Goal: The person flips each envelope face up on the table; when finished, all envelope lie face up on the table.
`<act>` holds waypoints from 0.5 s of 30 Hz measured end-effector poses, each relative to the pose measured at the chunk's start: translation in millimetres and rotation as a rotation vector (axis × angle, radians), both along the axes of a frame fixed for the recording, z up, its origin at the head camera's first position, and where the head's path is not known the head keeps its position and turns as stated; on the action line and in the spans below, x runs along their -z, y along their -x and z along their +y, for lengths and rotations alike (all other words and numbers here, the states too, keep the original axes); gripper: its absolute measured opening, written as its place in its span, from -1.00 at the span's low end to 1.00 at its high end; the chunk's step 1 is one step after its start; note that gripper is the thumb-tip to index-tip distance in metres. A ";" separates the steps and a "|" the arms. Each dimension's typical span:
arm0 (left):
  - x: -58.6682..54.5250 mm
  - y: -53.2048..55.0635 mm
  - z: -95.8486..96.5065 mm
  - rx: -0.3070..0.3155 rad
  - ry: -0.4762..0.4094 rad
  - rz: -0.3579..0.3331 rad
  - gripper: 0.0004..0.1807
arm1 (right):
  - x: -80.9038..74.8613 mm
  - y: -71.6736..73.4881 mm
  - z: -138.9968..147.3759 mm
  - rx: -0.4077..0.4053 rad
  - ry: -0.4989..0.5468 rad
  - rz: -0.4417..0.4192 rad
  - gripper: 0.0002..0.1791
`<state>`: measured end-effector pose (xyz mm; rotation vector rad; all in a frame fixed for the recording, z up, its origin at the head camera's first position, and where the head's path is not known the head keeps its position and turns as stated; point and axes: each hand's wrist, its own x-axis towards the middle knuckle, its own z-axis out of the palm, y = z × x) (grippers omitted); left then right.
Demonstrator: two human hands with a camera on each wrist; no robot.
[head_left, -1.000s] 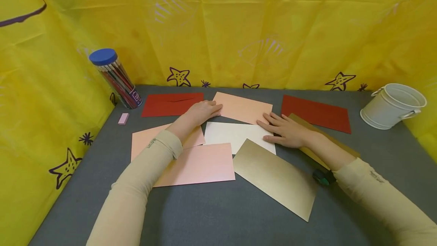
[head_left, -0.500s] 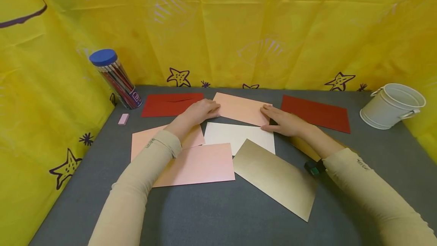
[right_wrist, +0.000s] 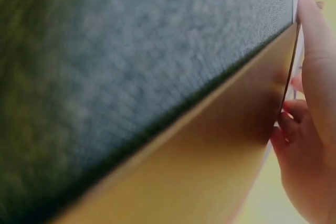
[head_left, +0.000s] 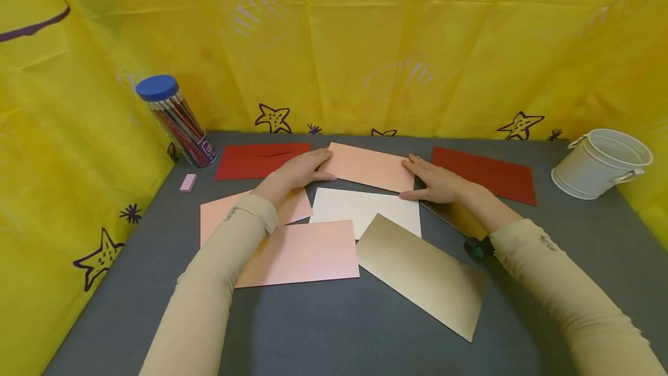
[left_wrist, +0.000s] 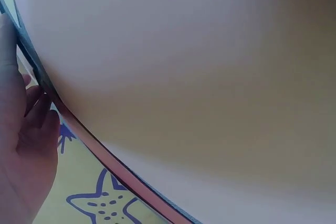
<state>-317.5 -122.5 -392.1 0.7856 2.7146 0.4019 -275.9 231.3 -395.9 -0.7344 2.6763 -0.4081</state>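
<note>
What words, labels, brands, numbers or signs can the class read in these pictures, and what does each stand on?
None can be read clearly.
Jar: white marks on a purple label, too small to read.
Left sleeve: dark lettering near the cuff, too small and blurred.
Right sleeve: dark lettering near the cuff, too small and blurred.

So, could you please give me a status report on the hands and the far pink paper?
Left hand at left end of far pink paper; right hand at its right end. White paper close in front, not covering it.
</note>
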 end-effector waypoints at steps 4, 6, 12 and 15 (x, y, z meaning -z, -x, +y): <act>-1.5 -0.5 0.5 0.015 0.028 0.030 -0.12 | -2.8 -1.5 -1.5 -0.004 -0.032 0.022 0.11; -1.8 -0.8 -0.3 0.025 0.040 0.051 -0.14 | -4.8 -2.3 -2.5 -0.019 -0.037 0.048 0.08; -4.9 -2.7 -3.6 0.066 0.017 0.166 -0.48 | -6.4 -3.3 1.5 -0.090 0.000 0.225 -0.14; -5.2 -2.6 -6.6 0.090 -0.015 0.235 -0.62 | -5.7 -3.5 3.4 -0.166 0.086 0.337 -0.37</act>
